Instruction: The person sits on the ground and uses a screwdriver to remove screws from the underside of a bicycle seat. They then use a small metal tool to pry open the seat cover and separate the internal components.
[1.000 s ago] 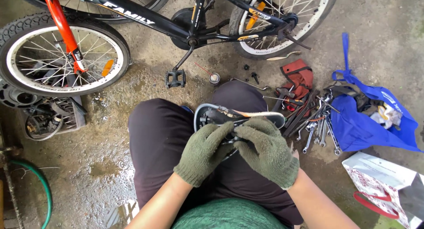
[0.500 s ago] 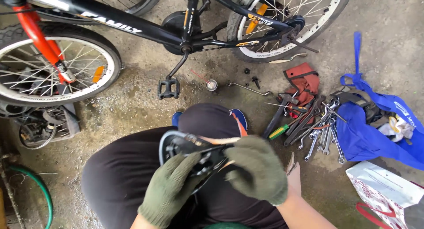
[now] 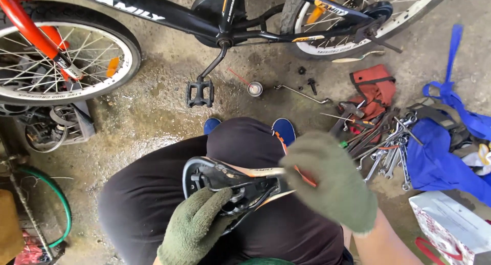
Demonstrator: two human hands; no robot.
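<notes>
Right hand [image 3: 332,183] has lifted; saddle [image 3: 230,186] rests under left hand [image 3: 197,226].

Left hand [image 3: 197,229], right hand [image 3: 332,180]: knitted green cloth gloves, matt, nubbly.
Bicycle saddle [image 3: 232,186], under both hands: black plastic shell, glossy, metal rails.
Wrenches [image 3: 388,147], right of right hand: bare metal, dull shine.
Bag [image 3: 440,157], beyond wrenches: blue cloth, matt.
Floor [image 3: 153,111], ahead of hands: rough concrete, wet patches.
</notes>
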